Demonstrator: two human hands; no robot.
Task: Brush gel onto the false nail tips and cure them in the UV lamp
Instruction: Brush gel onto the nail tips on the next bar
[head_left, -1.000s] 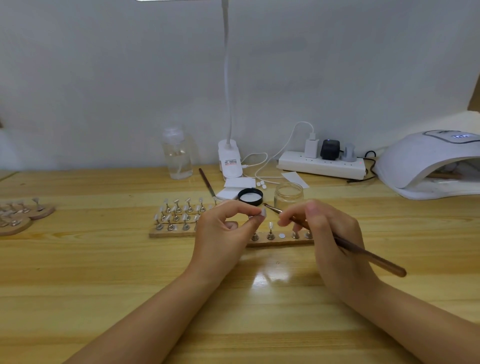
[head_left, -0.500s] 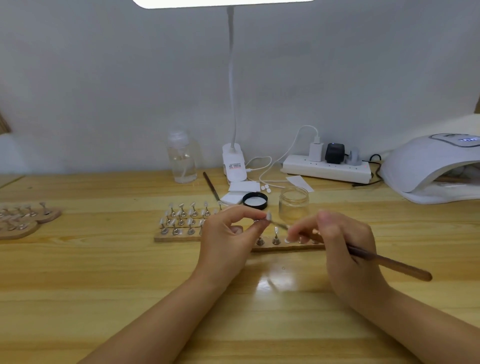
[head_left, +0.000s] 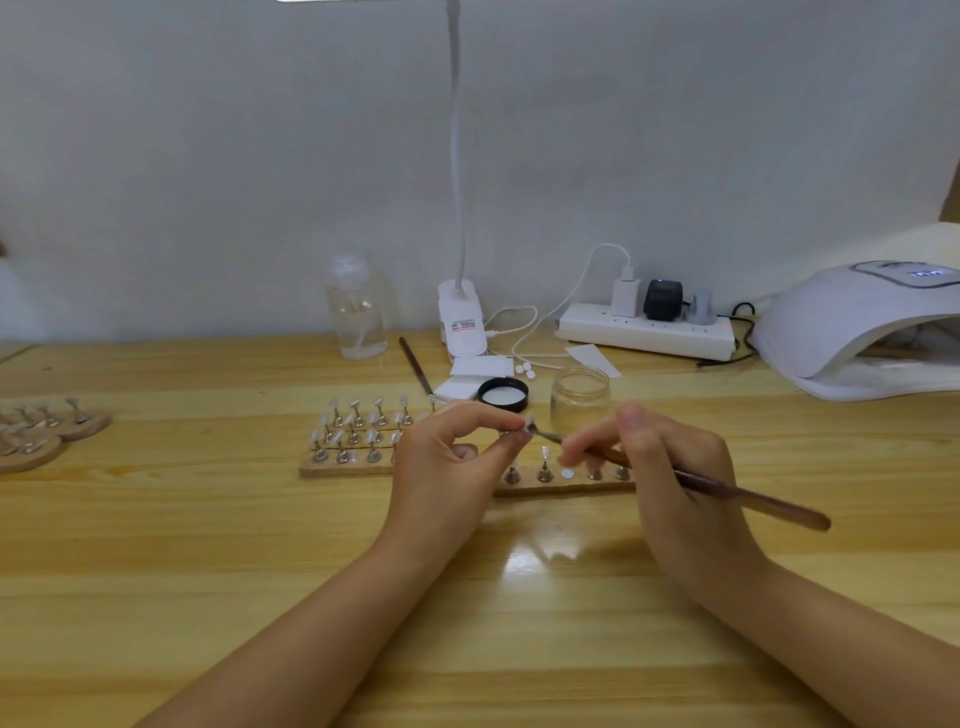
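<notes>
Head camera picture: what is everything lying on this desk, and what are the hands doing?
Light wooden desk: one, under everything.
White domed UV nail lamp: one, far right.
White power strip: one, by the wall, plugs in it.
White clip desk lamp: one, back centre.
Clear plastic bottle: one, left of that lamp.
Clear glass gel jar: one, open, behind the hands.
Black jar lid: one, left of the jar.
Wooden strips of metal nail stands: several, centre.
Round wooden stand bases: two, far left.
Spare brown brush: one, behind the strips.
Left hand: pinches a small false nail tip.
Right hand: holds a brown-handled gel brush against that tip.
</notes>
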